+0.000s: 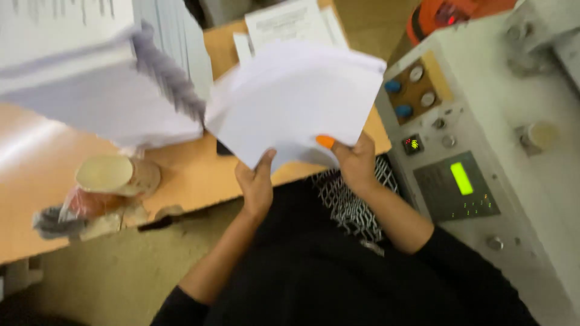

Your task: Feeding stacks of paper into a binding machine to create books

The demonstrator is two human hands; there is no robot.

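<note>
I grip the loose sheaf of white sheets mid-frame, left hand and right hand fingers closed on its lower edge; best to keep the corners squared above the table.

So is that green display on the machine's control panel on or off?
On. The green display glows bright on the grey control panel, with small lit dots beneath it and a red-lit indicator above.

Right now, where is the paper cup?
In the head view the paper cup lies on its side at the left, on the wooden table, below the big paper stack, left of the left hand.
</note>
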